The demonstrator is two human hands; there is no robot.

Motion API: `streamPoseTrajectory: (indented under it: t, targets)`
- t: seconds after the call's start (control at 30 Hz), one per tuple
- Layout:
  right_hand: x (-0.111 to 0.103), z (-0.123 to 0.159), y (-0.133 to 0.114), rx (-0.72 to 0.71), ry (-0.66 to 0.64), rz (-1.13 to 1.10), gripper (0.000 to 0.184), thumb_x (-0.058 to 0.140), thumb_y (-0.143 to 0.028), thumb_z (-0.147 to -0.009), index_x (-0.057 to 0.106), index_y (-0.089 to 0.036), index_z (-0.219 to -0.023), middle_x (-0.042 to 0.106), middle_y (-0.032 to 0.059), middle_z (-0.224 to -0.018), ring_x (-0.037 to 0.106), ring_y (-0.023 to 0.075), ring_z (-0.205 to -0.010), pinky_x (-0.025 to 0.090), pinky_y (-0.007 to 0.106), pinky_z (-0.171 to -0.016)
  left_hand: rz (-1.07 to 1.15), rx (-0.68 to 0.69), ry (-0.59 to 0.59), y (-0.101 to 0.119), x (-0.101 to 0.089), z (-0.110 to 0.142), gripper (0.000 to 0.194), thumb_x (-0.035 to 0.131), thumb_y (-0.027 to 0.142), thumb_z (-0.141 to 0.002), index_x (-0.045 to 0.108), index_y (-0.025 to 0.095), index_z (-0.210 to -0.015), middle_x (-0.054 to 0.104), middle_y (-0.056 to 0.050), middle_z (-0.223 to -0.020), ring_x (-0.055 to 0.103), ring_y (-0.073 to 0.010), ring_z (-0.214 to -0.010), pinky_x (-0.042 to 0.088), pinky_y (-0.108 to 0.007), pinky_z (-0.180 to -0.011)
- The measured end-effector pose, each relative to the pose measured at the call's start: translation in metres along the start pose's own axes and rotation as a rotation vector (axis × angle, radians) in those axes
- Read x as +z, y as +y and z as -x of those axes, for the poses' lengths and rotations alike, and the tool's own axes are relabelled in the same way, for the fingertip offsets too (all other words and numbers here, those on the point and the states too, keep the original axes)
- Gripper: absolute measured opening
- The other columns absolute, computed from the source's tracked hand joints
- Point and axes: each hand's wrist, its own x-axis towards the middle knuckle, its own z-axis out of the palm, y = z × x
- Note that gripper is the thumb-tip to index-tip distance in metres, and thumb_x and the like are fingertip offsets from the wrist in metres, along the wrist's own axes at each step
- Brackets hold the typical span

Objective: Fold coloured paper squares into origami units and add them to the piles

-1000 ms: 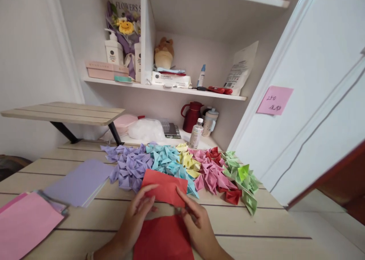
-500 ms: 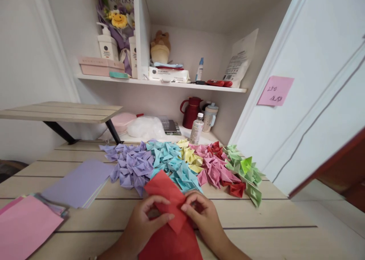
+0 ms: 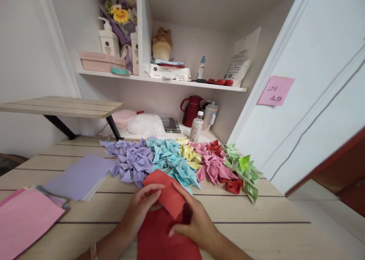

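A small folded piece of red paper [image 3: 168,197] is held tilted above the table. My left hand [image 3: 142,203] pinches its left edge between thumb and fingers. Along the paper's right edge lies the index finger of my right hand [image 3: 196,218]; that hand's thumb is spread well apart, below the paper, and its other fingers are partly hidden. Directly beneath are flat red sheets [image 3: 167,241], partly covered by my right thumb. Beyond the hands spread folded paper pieces in purple [image 3: 132,161], blue [image 3: 168,151], yellow [image 3: 189,155], pink [image 3: 213,166], red [image 3: 234,185] and green [image 3: 242,165].
Purple sheets [image 3: 80,176] and pink sheets [image 3: 27,224] lie on the left of the slatted table [image 3: 94,235]. A small raised stand [image 3: 62,106] is behind them. At the back stand a bottle [image 3: 196,127], a dark red jug [image 3: 191,111] and a cup [image 3: 210,116].
My right hand has gone from pinching the red paper to spread fingers along its edge. The paper has turned and sits a bit lower at its right side.
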Motion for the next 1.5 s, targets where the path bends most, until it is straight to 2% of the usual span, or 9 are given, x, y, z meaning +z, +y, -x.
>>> streamPoseTrajectory:
  t: [0.07,0.2,0.3,0.57,0.7,0.83,1.13,1.27,1.5]
  targets:
    - [0.0,0.001,0.0,0.001,-0.019,-0.001,0.094,0.082,-0.027,-0.053,0.037,-0.026,-0.136,0.06,0.0086,-0.116,0.058,0.0258,-0.094,0.046,0.034,-0.08,-0.005,0.007,-0.005,0.0,0.0,0.0,0.029,0.072,0.036,-0.065,0.071,0.018,-0.087,0.068,-0.006,-0.091,0.062,-0.0201,-0.082,0.051,-0.028,-0.069]
    - [0.0,0.0,-0.001,0.022,0.047,0.011,0.034,0.067,-0.026,-0.073,0.067,-0.025,-0.106,0.068,0.0067,-0.092,0.06,0.0215,-0.08,0.046,0.03,-0.073,-0.108,0.021,-0.064,0.001,0.0,0.002,0.027,0.069,0.037,-0.068,0.07,0.017,-0.086,0.069,-0.004,-0.078,0.062,-0.0165,-0.07,0.048,-0.024,-0.064]
    - [-0.001,-0.003,-0.001,0.062,0.187,-0.017,0.015,0.064,-0.033,-0.076,0.073,-0.021,-0.081,0.067,0.0055,-0.078,0.058,0.0199,-0.075,0.044,0.028,-0.07,-0.208,0.066,-0.162,0.0,0.002,0.005,0.027,0.067,0.036,-0.071,0.068,0.016,-0.089,0.069,-0.004,-0.072,0.062,-0.015,-0.065,0.047,-0.024,-0.065]
    - [-0.001,-0.007,0.007,0.155,0.283,-0.281,0.023,0.067,-0.04,-0.074,0.067,-0.016,-0.072,0.059,0.0017,-0.065,0.053,0.0143,-0.062,0.039,0.023,-0.056,-0.302,0.141,-0.046,-0.004,0.006,0.008,0.022,0.073,0.031,-0.064,0.063,0.016,-0.075,0.064,0.0,-0.065,0.059,-0.0131,-0.061,0.044,-0.021,-0.06]
    - [0.003,-0.007,0.01,0.217,0.296,-0.507,0.042,0.071,-0.037,-0.071,0.058,-0.021,-0.108,0.058,-0.0028,-0.061,0.05,0.0115,-0.056,0.039,0.022,-0.055,-0.131,0.134,-0.018,0.0,0.008,0.005,0.06,0.072,0.032,-0.066,0.042,0.021,-0.117,0.067,0.002,-0.068,0.058,-0.0124,-0.053,0.046,-0.023,-0.056]
    - [0.005,-0.006,0.012,0.196,0.2,-0.508,0.026,0.07,-0.037,-0.072,0.064,-0.017,-0.087,0.063,0.0027,-0.074,0.054,0.0138,-0.065,0.041,0.024,-0.061,-0.045,0.078,0.018,0.002,0.006,0.0,0.082,0.075,0.031,-0.063,0.028,0.018,-0.129,0.065,0.003,-0.064,0.06,-0.0127,-0.053,0.047,-0.024,-0.057]
    - [0.001,-0.006,0.011,0.07,0.207,-0.224,0.022,0.067,-0.039,-0.073,0.064,-0.017,-0.071,0.053,0.0001,-0.07,0.047,0.0134,-0.065,0.037,0.023,-0.059,-0.152,0.05,-0.22,-0.004,0.005,0.004,0.037,0.061,0.048,-0.074,0.063,0.013,-0.085,0.067,-0.004,-0.052,0.056,-0.0116,-0.038,0.044,-0.021,-0.043]
    - [0.002,-0.004,0.006,0.154,0.198,-0.226,0.025,0.064,-0.036,-0.075,0.065,-0.018,-0.092,0.035,-0.0067,-0.055,0.034,0.0094,-0.052,0.031,0.021,-0.051,-0.188,0.109,-0.11,-0.001,0.005,0.008,0.029,0.065,0.042,-0.073,0.07,0.016,-0.083,0.074,-0.008,-0.078,0.068,-0.0199,-0.069,0.053,-0.028,-0.068]
    - [0.007,0.001,0.0,0.136,0.106,-0.294,0.074,0.069,-0.022,-0.068,0.036,-0.024,-0.134,0.057,-0.0025,-0.07,0.044,0.0097,-0.054,0.036,0.02,-0.051,-0.167,0.127,-0.138,0.0,0.002,0.006,0.045,0.068,0.034,-0.07,0.062,0.024,-0.114,0.067,-0.006,-0.112,0.061,-0.0245,-0.104,0.046,-0.036,-0.093]
